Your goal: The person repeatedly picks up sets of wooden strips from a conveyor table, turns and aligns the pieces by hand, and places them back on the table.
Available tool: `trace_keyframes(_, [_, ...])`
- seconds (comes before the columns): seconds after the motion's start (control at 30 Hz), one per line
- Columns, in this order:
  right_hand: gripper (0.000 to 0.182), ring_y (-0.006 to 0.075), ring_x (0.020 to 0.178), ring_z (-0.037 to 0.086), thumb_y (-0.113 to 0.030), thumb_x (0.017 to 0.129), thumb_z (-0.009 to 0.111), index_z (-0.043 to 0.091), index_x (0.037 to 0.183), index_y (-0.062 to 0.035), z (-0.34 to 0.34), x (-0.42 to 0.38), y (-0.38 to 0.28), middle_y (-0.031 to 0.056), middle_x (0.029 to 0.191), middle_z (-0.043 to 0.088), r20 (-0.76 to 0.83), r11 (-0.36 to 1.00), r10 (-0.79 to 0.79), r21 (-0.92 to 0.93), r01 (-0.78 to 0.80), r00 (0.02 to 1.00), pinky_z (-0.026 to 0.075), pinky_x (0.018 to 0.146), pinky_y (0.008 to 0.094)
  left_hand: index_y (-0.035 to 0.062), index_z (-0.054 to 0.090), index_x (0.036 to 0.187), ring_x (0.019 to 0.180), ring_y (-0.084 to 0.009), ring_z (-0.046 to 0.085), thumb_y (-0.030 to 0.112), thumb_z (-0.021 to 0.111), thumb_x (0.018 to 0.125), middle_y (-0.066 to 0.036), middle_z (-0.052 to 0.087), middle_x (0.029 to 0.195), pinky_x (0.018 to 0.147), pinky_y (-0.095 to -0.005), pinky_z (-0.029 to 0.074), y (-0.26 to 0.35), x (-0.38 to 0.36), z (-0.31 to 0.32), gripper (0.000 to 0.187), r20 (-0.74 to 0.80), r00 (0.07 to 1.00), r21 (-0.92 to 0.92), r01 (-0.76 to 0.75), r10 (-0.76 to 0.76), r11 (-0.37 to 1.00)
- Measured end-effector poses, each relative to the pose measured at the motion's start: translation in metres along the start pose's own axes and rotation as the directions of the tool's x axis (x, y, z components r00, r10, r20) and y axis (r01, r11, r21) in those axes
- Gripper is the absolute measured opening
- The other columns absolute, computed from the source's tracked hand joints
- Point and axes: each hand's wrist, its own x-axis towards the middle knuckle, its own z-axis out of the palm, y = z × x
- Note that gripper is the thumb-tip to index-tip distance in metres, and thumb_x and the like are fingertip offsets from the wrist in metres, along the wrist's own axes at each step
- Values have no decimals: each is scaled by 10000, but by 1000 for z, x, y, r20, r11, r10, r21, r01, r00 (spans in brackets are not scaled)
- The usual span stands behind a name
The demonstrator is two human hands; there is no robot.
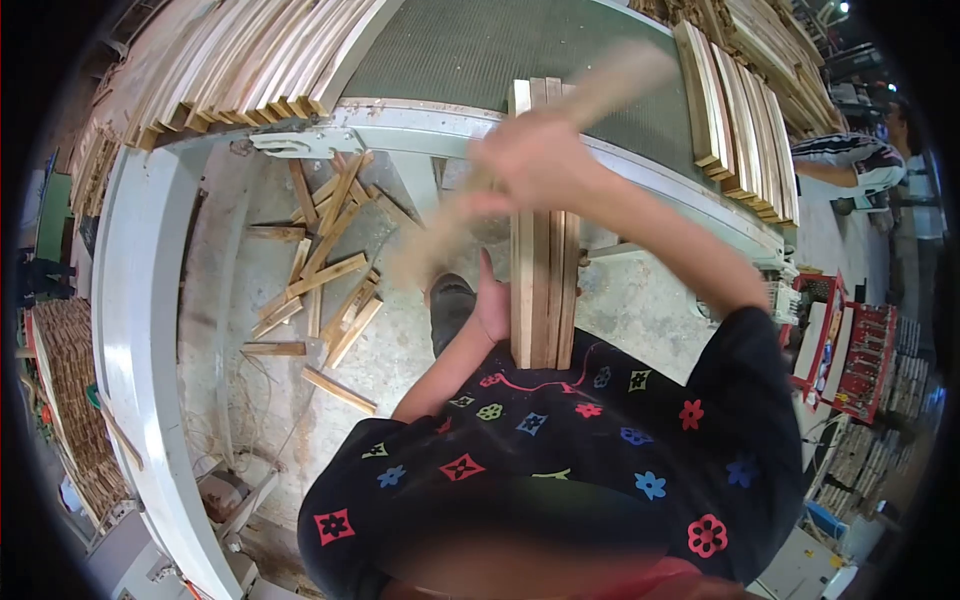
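While the left hand [492,300] props a bundle of pale wooden slats [543,290] upright against the belly, the right hand [535,160], fingers closed around a blurred long wooden slat [520,170], swings it near the grey conveyor belt [480,55]'s front edge; looks like sorting, next needing steady placement.

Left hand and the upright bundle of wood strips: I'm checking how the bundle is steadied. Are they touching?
Touching. The head view shows the left hand pressed flat against the side of the bundle of wood strips, no gap between.
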Motion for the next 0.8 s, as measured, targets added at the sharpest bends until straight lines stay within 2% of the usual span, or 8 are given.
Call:
trace_keyframes(0.03, [559, 341, 711, 664, -606, 898, 588, 579, 929, -47, -12, -5, -5, 134, 767, 661, -145, 938, 341, -12, -346, 929, 520, 624, 436, 55, 300, 1540, 1332, -411, 469, 837, 461, 824, -228, 455, 1461, 1085, -533, 433, 2, 0, -2, 1072, 39, 999, 102, -3, -2, 995])
trace_keyframes(0.1, [503, 415, 847, 685, -510, 964, 558, 554, 1067, -17, -33, -30, -7, 219, 899, 697, -209, 712, 700, 124, -691, 683, 530, 692, 469, 60, 290, 1550, 1359, -370, 456, 821, 499, 817, -196, 434, 1497, 1107, -505, 419, 6, 2, -1, 1077, 38, 999, 313, 22, -35, 949])
trace_keyframes(0.2, [490, 479, 861, 670, -460, 989, 516, 492, 1153, 1, -11, -72, -10, 276, 833, 682, 30, 270, 953, 359, -893, 300, 526, 728, 536, 65, 317, 1542, 1350, -321, 480, 833, 491, 811, -172, 457, 1493, 1116, -500, 412, 7, 4, -13, 1075, -195, 980, 219, 88, -45, 972])
trace_keyframes(0.4, [521, 528, 927, 641, -456, 1020, 418, 447, 1209, 29, 33, -86, -33, 357, 940, 659, 159, 226, 936, 414, -882, 314, 490, 809, 592, 92, 396, 1506, 1311, -300, 527, 776, 432, 894, -146, 521, 1448, 1117, -489, 409, 18, -2, 17, 919, -337, 941, 261, 77, 15, 962])
trace_keyframes(0.53, [559, 510, 999, 636, -432, 1022, 441, 425, 1402, -23, 44, -93, -42, 346, 1035, 661, 160, 229, 923, 503, -833, 350, 495, 883, 543, 87, 399, 1503, 1304, -298, 532, 737, 433, 926, -150, 517, 1451, 1117, -486, 405, 19, -14, 14, 870, -313, 950, 231, 80, -4, 970])
trace_keyframes(0.63, [589, 404, 1105, 653, -399, 1025, 487, 384, 1506, -75, 56, -110, -55, 296, 1220, 642, 92, 255, 888, 717, -649, 451, 489, 963, 450, 86, 388, 1514, 1317, -304, 520, 747, 437, 916, -158, 499, 1469, 1125, -478, 395, 12, -27, 6, 893, -288, 958, 184, 69, -14, 981])
trace_keyframes(0.73, [593, 277, 1247, 576, -350, 1037, 510, 358, 1540, -75, 63, -126, -79, 201, 1419, 547, 246, -12, 860, 887, -462, 448, 424, 1057, 370, 100, 379, 1526, 1335, -305, 505, 762, 409, 912, -150, 489, 1483, 1137, -488, 381, 3, -41, -8, 903, -252, 967, 124, 61, -28, 990])
trace_keyframes(0.8, [579, 240, 1285, 531, -319, 1042, 513, 360, 1542, -71, 74, -137, -93, 157, 1462, 508, 213, -30, 860, 928, -371, 464, 397, 1082, 351, 102, 372, 1531, 1351, -306, 488, 769, 408, 905, -148, 476, 1496, 1144, -488, 370, -3, -46, -8, 915, -281, 960, 141, 37, 4, 989])
